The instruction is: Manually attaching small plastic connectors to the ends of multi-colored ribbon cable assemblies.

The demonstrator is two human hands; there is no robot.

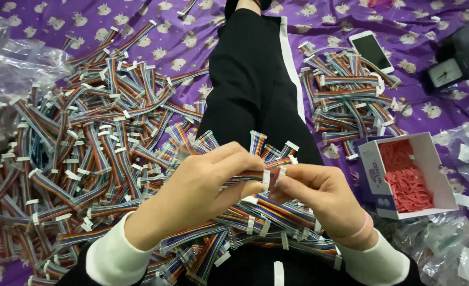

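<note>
My left hand and my right hand meet in the middle of the view, both pinching a short rainbow ribbon cable with a white connector at its end. Under my hands a bunch of the same cables lies fanned across my lap, over a black trouser leg with a white stripe. Both wrists show white cuffs, and a pink band circles my right wrist.
A large heap of ribbon cables covers the purple patterned cloth on the left. A smaller pile lies to the right. A white box of small red pieces stands at right. A phone, a black clock and clear plastic bags lie around.
</note>
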